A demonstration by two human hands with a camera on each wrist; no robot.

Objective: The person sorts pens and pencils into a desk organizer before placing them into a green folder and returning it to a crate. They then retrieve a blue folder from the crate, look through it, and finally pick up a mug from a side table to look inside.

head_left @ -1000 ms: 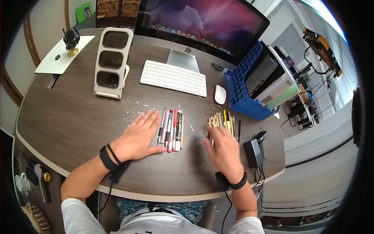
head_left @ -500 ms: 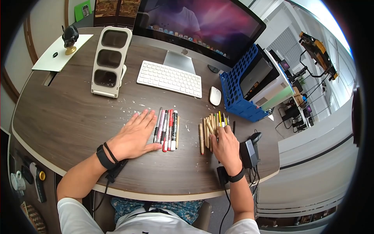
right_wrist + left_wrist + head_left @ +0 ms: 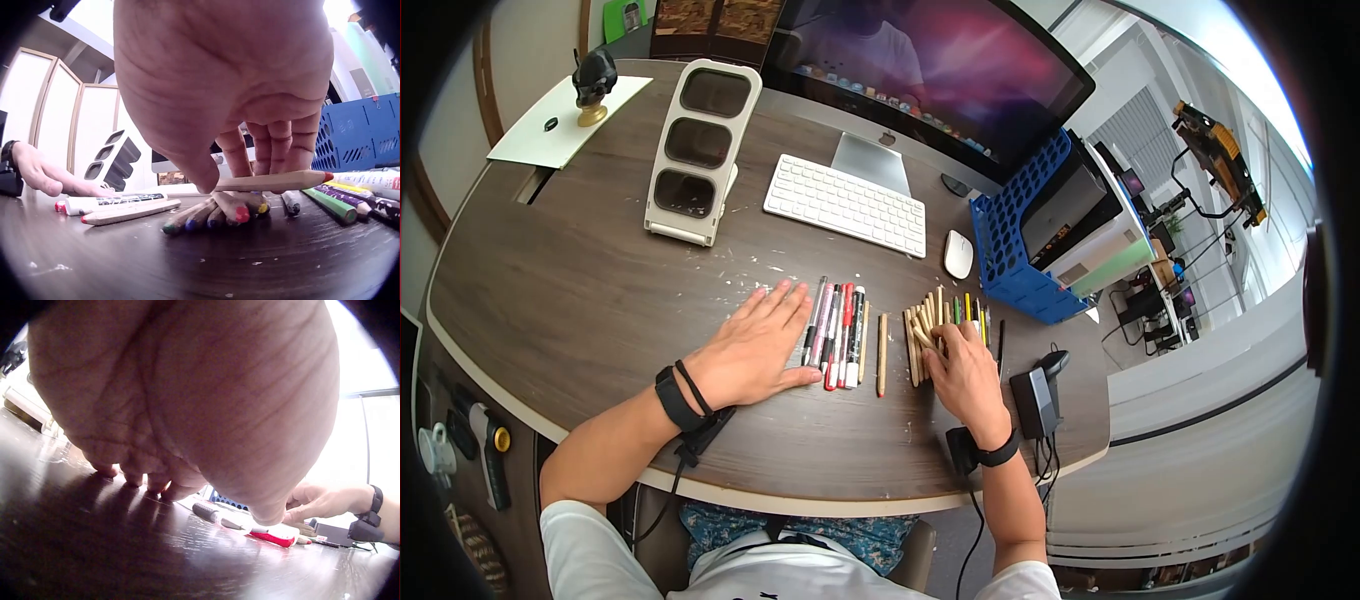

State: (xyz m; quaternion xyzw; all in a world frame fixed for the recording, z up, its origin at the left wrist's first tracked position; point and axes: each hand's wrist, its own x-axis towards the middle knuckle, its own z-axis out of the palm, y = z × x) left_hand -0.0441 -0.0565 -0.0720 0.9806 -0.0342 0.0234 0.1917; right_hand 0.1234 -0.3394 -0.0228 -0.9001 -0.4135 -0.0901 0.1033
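Note:
My left hand (image 3: pixel 750 345) lies flat on the desk, fingers straight, its thumb at the near ends of a row of pens and markers (image 3: pixel 847 345). Right of that row, a single red-tipped coloured pencil (image 3: pixel 882 355) lies by itself. My right hand (image 3: pixel 968 378) is over a bunch of wooden coloured pencils (image 3: pixel 913 350). In the right wrist view, its thumb and fingers pinch a red-tipped coloured pencil (image 3: pixel 275 182) that lies across the bunch. Green and purple pencils (image 3: pixel 334 203) are to the right of the fingers.
A white keyboard (image 3: pixel 845 205) and mouse (image 3: pixel 959 255) sit beyond the pens, before a large monitor (image 3: pixel 920 90). The blue file holder (image 3: pixel 1025 235) stands at the right. A black power adapter (image 3: pixel 1034 400) is by the right wrist, and a three-panel stand (image 3: pixel 698 150) at the left.
One coloured pencil has come away leftward from the bunch, nearer the row of pens. My right hand has shifted slightly left over the bunch. The left hand stays in place.

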